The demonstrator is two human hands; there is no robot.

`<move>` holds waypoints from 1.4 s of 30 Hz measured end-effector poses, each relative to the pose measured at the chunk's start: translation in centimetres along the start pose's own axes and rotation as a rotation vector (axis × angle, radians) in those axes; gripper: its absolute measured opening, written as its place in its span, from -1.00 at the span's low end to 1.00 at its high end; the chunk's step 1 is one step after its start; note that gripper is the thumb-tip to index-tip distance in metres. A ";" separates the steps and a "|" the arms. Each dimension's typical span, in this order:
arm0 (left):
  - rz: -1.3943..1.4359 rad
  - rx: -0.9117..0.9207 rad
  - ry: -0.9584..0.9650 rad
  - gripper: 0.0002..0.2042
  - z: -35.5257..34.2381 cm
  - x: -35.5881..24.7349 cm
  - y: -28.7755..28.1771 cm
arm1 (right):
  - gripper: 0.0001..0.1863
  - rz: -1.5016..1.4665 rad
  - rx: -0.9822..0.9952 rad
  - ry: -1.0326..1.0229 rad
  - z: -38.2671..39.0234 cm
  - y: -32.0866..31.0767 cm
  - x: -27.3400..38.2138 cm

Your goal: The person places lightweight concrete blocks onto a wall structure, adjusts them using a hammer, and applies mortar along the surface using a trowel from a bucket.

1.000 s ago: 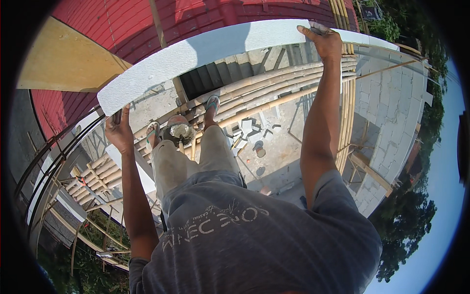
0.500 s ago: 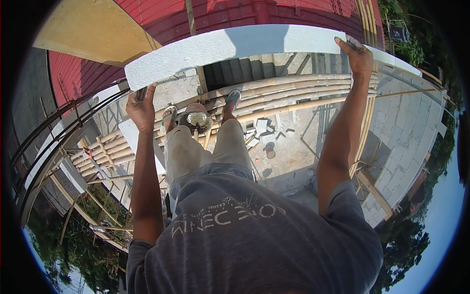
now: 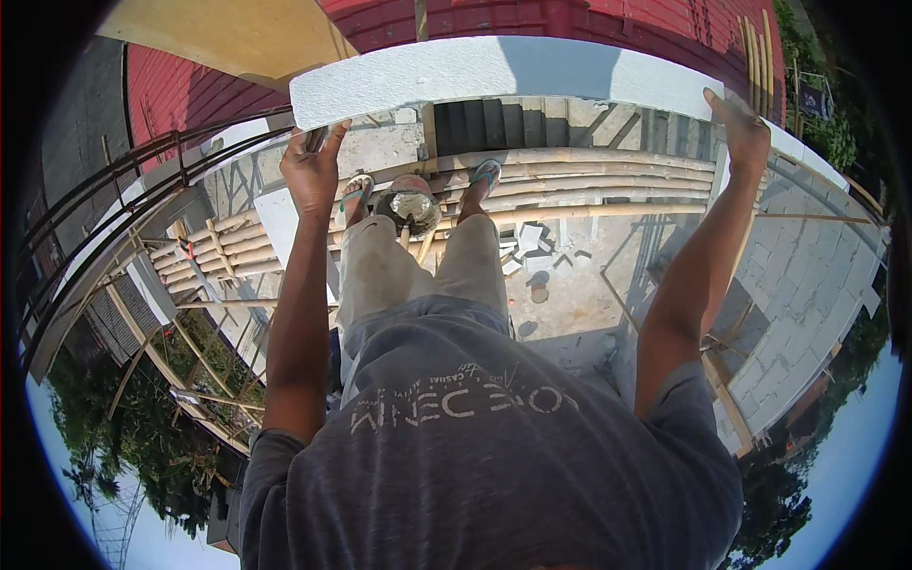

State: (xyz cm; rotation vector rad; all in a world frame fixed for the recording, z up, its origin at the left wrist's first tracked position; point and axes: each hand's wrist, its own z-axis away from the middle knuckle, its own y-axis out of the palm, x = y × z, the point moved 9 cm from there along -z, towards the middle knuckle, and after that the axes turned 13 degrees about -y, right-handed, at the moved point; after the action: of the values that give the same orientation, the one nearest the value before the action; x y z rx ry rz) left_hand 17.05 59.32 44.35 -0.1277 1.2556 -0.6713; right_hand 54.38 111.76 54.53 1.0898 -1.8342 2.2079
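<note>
A long white lightweight concrete block (image 3: 427, 84) stretches across the far side in front of me, with a dark shadow over its middle. My left hand (image 3: 312, 169) grips its left end from below, fingers tucked at the lower corner and thumb up against the edge. At the other end my right hand (image 3: 741, 131) holds the block's right edge, thumb on the near face. Just past my right hand a further white block (image 3: 807, 157) continues the line. The undersides of my fingers are partly hidden, and I cannot tell whether the block rests on anything.
Bamboo poles (image 3: 608, 185) form the scaffold under my sandalled feet. A bucket of mortar (image 3: 410, 207) with a tool in it stands between them. Below lie white block offcuts (image 3: 532, 242). Dark bent bars (image 3: 114, 185) run at left, a block wall (image 3: 807, 275) at right, red roofing (image 3: 551, 24) beyond.
The block and both hands appear farther right and slightly higher in the picture, as does most of the surrounding scene. Both hands keep their grip on the block's ends.
</note>
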 end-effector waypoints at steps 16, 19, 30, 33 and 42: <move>0.055 -0.004 0.079 -0.76 0.1 -0.9 -0.2 | -0.29 0.030 -0.050 -0.036 0.0 -0.1 -0.2; -0.072 -0.023 0.043 -0.75 0.1 -0.4 -0.2 | -0.29 0.032 -0.064 -0.048 0.3 -0.2 -0.1; -0.051 -0.104 0.161 -0.62 1.1 -0.9 -1.1 | -0.26 0.062 -0.058 -0.115 1.4 0.8 1.7; -0.033 -0.120 0.138 -0.53 1.7 0.7 -1.4 | -0.40 0.005 -0.345 -0.269 4.2 0.3 4.8; -0.163 0.131 -0.151 -0.41 5.1 12.3 -1.7 | -0.71 -0.013 -0.399 -0.529 21.0 12.2 10.4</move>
State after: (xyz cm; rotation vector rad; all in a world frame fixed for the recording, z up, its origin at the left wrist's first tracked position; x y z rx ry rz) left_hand 22.84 49.99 36.53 -0.1705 1.0601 -0.8670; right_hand 50.63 85.84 50.82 1.6808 -2.3079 1.5234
